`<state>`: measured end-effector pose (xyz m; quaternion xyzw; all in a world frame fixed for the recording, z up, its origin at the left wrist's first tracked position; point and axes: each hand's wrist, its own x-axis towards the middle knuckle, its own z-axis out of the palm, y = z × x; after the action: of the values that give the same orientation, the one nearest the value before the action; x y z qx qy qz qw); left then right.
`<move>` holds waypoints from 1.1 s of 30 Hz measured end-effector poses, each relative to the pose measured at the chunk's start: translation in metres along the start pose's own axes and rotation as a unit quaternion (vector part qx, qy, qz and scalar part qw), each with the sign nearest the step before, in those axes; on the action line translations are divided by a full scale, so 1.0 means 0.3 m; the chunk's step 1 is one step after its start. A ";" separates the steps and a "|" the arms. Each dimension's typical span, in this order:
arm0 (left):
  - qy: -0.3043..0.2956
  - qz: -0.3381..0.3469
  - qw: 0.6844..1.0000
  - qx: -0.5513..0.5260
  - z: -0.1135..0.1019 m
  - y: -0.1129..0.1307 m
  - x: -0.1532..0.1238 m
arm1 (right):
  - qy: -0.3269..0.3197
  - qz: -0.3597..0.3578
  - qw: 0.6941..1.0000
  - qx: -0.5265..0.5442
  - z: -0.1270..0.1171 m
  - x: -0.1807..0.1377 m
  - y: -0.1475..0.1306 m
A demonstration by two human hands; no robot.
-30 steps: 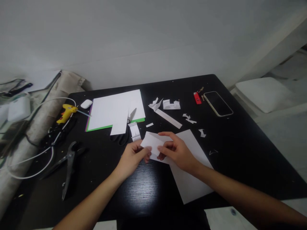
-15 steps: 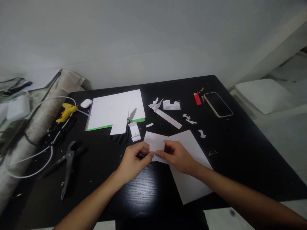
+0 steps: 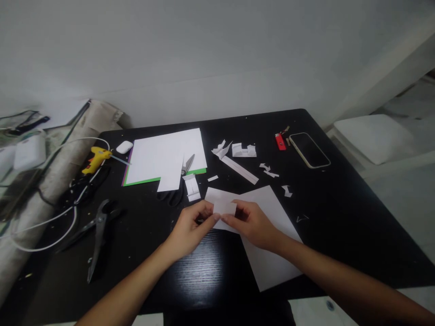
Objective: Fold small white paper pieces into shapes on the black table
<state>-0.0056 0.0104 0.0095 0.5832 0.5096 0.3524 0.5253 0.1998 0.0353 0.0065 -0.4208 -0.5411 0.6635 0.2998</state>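
Observation:
Both hands meet over the front middle of a black table (image 3: 340, 217). My left hand (image 3: 192, 226) and my right hand (image 3: 251, 222) pinch the lower edge of a small white paper piece (image 3: 222, 203), fingertips almost touching, fingers closed on it. The piece lies over the corner of a larger white sheet (image 3: 268, 244) that stretches toward the near right. Just behind my left hand lie a small folded paper part (image 3: 192, 187) and black-handled scissors (image 3: 178, 183).
Further back lies a stack of white, green and purple sheets (image 3: 163, 156). Paper scraps (image 3: 243, 156), a red lighter (image 3: 280, 141) and a phone (image 3: 309, 149) lie to the right. At left are a yellow glue gun (image 3: 95, 159), pliers (image 3: 97, 231), a white cable (image 3: 50, 222) and an earbud case (image 3: 124, 146).
My hands have drawn together on the small paper piece. A second ago they held it wider apart and raised; now both pinch its lower edge close to each other.

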 end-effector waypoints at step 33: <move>0.021 -0.028 0.995 -0.097 -0.015 0.010 0.018 | 0.033 -0.001 0.999 0.027 0.001 0.009 -0.001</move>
<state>-0.0080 0.0169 0.0126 0.5074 0.5002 0.3970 0.5786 0.1982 0.0375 0.0062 -0.4333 -0.5135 0.6633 0.3296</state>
